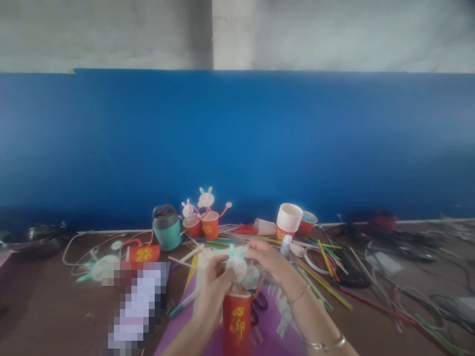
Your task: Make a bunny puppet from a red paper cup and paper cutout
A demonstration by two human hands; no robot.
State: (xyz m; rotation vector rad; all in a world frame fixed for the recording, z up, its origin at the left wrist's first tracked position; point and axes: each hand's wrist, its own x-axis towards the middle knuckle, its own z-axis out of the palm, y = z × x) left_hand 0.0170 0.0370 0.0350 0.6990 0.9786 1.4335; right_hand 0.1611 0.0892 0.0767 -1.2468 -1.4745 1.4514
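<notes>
A white paper rabbit face (237, 269) with green ears is between my two hands, just above a red paper cup (236, 324) with yellow lettering. My left hand (217, 277) grips the face's left edge, its fingers closed. At the upper right, my right hand (269, 257) pinches near an ear. An orange-red pipe cleaner (259, 288) sticks out at the cup's right rim. Behind the cup lie dark-handled scissors (260, 300), partly hidden, on a purple sheet (208, 341). A marker (183, 302) rests left of my left hand.
Finished-looking rabbit cups (210, 225) and a teal flask (166, 230) stand at the back. A cup stack (288, 220) and glue stick (285, 244) stand right of centre. Coloured pipe cleaners (326, 284) are strewn rightward. Another rabbit cup (143, 253) lies left, near a blurred-out phone-like object (139, 306).
</notes>
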